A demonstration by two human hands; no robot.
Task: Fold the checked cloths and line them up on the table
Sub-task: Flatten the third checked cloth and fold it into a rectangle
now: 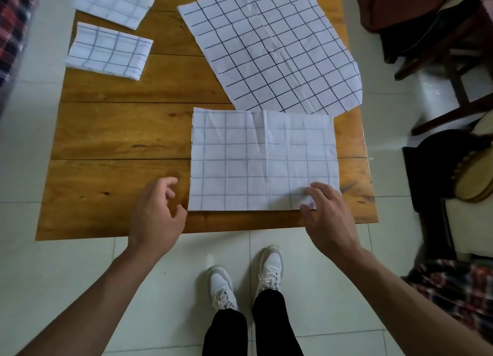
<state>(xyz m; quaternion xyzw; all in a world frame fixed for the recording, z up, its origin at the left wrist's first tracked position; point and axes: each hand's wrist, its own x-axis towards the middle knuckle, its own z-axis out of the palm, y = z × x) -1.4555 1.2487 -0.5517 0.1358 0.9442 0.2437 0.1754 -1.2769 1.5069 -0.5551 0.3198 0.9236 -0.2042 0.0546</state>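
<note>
1. Right now your right hand [328, 217] sits at the near-right corner of the half-folded cloth [262, 159]; fingers [317, 190] spread & laid on the fabric, thumb at the near edge, corner slightly lifted under them. Whether it's truly pinched: can't tell.
2. Your left hand [157, 214] is just beside the cloth's near-left corner, fingers loosely curled, holding nothing, thumb tip close to the edge; touching or not, can't tell.
3. Half-folded cloth lies flat on the near-right part of the wooden table [117, 147], near edge parallel w/ the table's front edge & just inside it. Roughly square, slightly wider than deep, so long axis runs left-right. A crease runs front-to-back down its middle.
4. Its far edge overlaps the near end of the big unfolded cloth [269, 49], which lies skewed, long axis going from far-left to near-right, w/ its right corner hanging past the table's right edge.
5. Two folded cloths sit far left: one [109, 51] nearer, another [113, 3] behind it, apart, both a bit tilted, left edges at or past the table's left side.
6. Open room: bare wood left of the half-folded cloth, from your left hand up toward the folded pair.
7. Dark chairs [437, 43] stand off the right side, near the table.
</note>
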